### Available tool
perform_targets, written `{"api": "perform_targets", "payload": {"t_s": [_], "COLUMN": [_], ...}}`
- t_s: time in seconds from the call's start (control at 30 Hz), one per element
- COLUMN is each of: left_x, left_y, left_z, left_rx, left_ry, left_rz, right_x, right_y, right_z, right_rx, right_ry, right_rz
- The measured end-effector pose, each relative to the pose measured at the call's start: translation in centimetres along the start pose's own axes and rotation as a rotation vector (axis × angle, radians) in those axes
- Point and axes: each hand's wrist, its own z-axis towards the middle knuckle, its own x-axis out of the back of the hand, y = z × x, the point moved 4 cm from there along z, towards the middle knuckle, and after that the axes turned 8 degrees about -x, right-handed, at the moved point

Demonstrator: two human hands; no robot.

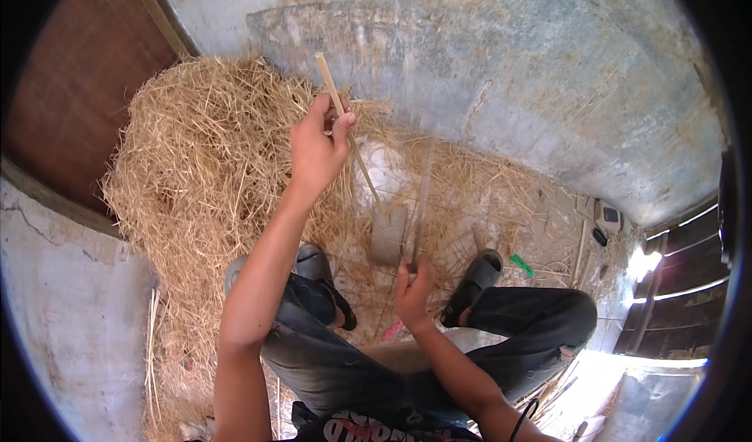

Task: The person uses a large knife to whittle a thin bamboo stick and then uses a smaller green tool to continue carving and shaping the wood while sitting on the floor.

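Observation:
My left hand is raised and shut on a long thin bamboo stick. The stick slants down to a small grey block on the floor between my feet. My right hand is lower, just above my knees, and grips the handle of a long narrow blade. The blade points up beside the stick and is blurred. A big heap of dry straw lies behind and to the left of both hands.
I sit on the floor in jeans with grey sandals on my feet. A curved concrete wall rises behind the straw. A green piece, a pink piece and loose sticks lie at the right.

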Motion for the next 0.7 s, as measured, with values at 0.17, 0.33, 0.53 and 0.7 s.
{"api": "perform_targets", "payload": {"t_s": [0.17,0.33,0.53,0.7], "left_x": [0.0,0.4,0.2,0.0], "left_y": [0.0,-0.3,-0.4,0.0], "left_z": [-0.3,-0.3,-0.2,-0.1], "left_rx": [-0.001,-0.041,-0.008,-0.013], "left_ry": [0.01,0.024,0.015,0.012], "left_rz": [0.01,-0.003,-0.009,0.012], "right_x": [-2.8,-1.5,-0.9,-2.9], "right_y": [9.2,4.6,3.8,11.9], "right_z": [-1.2,0.6,-0.9,-0.6], "right_rx": [-0.35,-0.317,0.03,-0.295], "right_ry": [-0.109,-0.085,0.021,-0.13], "right_rz": [-0.247,0.212,0.008,-0.191]}}
